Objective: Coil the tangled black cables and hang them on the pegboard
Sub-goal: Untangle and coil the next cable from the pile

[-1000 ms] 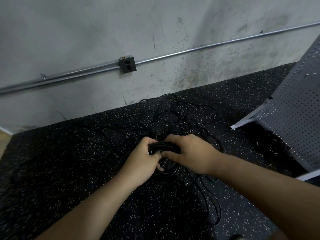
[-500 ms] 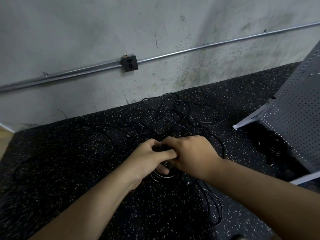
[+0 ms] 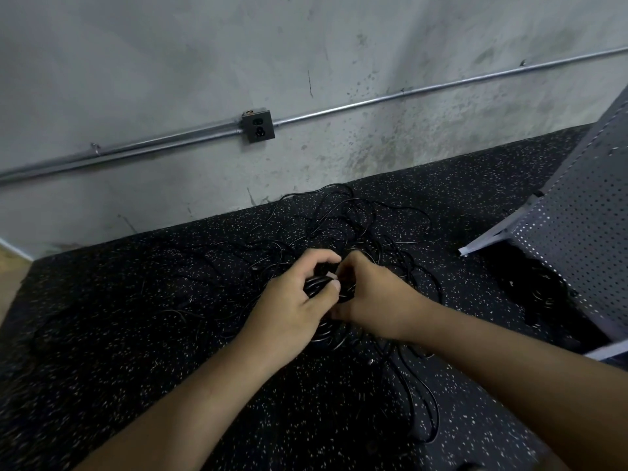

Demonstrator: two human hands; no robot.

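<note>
A tangle of thin black cables (image 3: pixel 343 219) sprawls over the speckled black floor mat (image 3: pixel 136 300) near the wall. In the middle of it, my left hand (image 3: pixel 292 300) grips a small bundle of coiled black cable (image 3: pixel 317 283), thumb and fingers curled round it. My right hand (image 3: pixel 373 300) meets it from the right and pinches the same bundle with curled fingers. More loops trail off below my right wrist toward the lower right. The grey pegboard (image 3: pixel 584 239) leans at the right edge.
A concrete wall with a metal conduit (image 3: pixel 407 93) and a dark outlet box (image 3: pixel 258 125) runs along the back. Under the pegboard's white frame (image 3: pixel 486 243) lies a dark heap, possibly more cable. The mat's left edge meets wooden flooring.
Both hands stayed together on the bundle and shifted slightly up and away from me. My left thumb now lies over the coil, which shows again between the hands.
</note>
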